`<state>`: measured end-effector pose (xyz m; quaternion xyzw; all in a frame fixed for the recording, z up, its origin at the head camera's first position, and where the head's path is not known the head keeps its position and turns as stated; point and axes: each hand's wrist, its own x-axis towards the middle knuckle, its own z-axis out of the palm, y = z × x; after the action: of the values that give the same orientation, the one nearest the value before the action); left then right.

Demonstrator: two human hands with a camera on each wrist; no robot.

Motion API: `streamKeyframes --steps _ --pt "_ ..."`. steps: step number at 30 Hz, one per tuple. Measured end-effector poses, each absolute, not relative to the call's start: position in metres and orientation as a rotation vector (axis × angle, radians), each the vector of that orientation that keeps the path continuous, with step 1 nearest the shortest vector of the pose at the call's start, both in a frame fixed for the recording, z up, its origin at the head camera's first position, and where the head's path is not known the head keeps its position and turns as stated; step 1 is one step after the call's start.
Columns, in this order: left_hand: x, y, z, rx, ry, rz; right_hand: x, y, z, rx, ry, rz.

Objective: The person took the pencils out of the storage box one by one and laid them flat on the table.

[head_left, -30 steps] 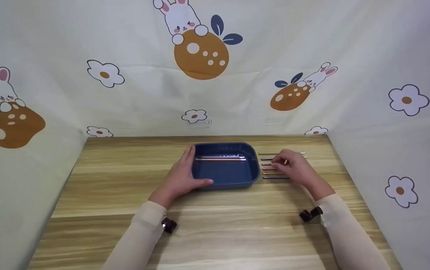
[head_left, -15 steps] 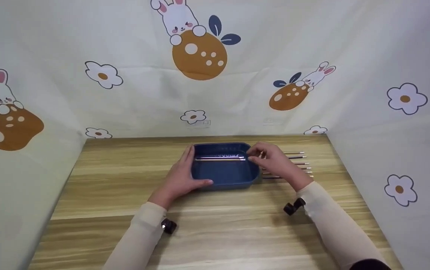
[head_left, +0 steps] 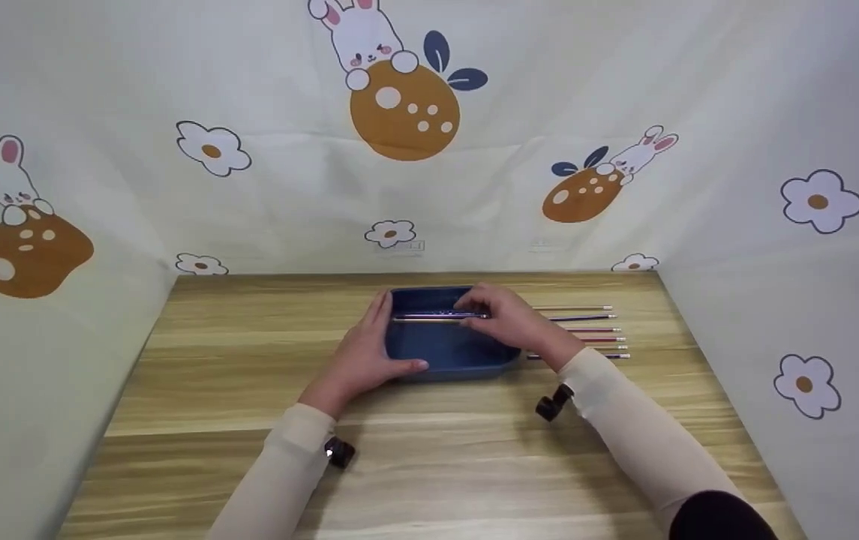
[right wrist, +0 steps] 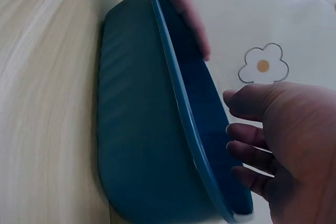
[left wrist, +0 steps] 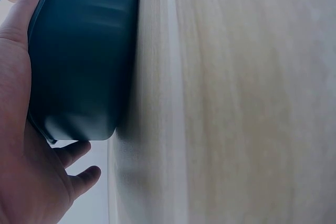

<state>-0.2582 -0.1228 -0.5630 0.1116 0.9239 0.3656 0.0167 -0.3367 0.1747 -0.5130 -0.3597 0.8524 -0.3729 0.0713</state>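
Note:
A blue plastic box [head_left: 452, 352] with rounded corners stands on the table, with pencils [head_left: 429, 316] lying side by side along its inside. My left hand [head_left: 361, 356] holds the box's left end, thumb over the near rim and fingers along the far side. My right hand [head_left: 500, 319] reaches over the box's right end, fingertips right at the right ends of the pencils. In the right wrist view, the right hand's thumb and loosely bent fingers [right wrist: 249, 156] stand apart, with nothing visible between them. The left wrist view shows the left hand [left wrist: 26, 145] against the box's outer wall.
Several more pencils [head_left: 594, 330] with white eraser ends lie in a row on the wooden table [head_left: 429, 450], right of the box, partly hidden by the right forearm. A patterned cloth [head_left: 286, 187] rises behind the table and along both sides.
My right hand has moved left, from over the row of pencils on the table to inside the box's right end. The left hand and the box have stayed in place.

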Motion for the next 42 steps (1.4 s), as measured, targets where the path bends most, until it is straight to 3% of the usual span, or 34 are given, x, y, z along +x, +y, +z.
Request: streamKeyframes --steps 9,22,42 --pt "-0.257 -0.123 -0.562 0.354 2.879 1.152 -0.345 0.154 -0.517 -1.236 2.596 -0.931" --pt "-0.260 -0.123 -0.565 0.383 2.875 1.159 -0.348 0.136 -0.529 -1.204 2.679 -0.641" --pt "-0.259 -0.123 -0.563 0.360 2.862 1.178 -0.350 0.134 -0.547 -1.214 2.781 -0.654"
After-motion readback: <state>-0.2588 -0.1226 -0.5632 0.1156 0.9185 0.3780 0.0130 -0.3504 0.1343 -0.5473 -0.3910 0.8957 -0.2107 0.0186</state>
